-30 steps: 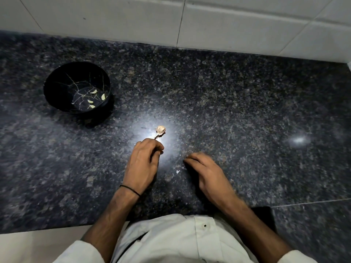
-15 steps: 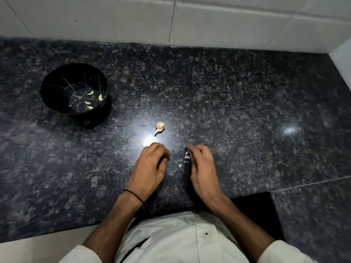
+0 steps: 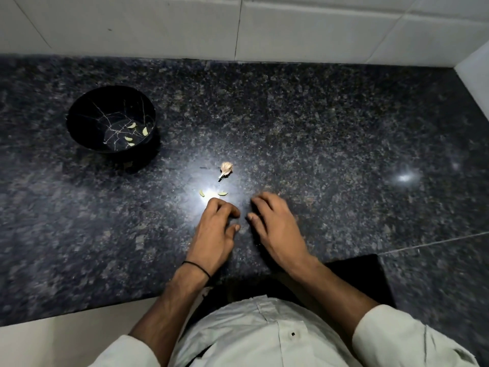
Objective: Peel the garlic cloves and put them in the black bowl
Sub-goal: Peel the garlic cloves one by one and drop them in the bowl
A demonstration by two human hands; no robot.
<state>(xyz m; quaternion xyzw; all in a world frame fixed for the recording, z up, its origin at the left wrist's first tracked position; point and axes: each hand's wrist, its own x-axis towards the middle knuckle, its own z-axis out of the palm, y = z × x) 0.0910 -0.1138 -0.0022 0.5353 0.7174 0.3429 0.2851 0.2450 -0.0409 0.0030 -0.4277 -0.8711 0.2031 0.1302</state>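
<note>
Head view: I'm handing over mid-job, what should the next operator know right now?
Left hand: fingers curled on the counter; nothing visible in it.
Right hand: blurred, fingers spread on the counter, empty.
Done: about four peeled cloves in the black bowl, far left.
To do: two loose cloves and the garlic head remnant lie just beyond the hands.

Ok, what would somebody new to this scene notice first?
A white glare on the dark granite counter at mid-frame draws the eye, with a papery garlic head just beyond it and two loose cloves at its edge. Right below, the left hand and right hand sit side by side. At far left stands the black bowl, with a few peeled cloves inside.
</note>
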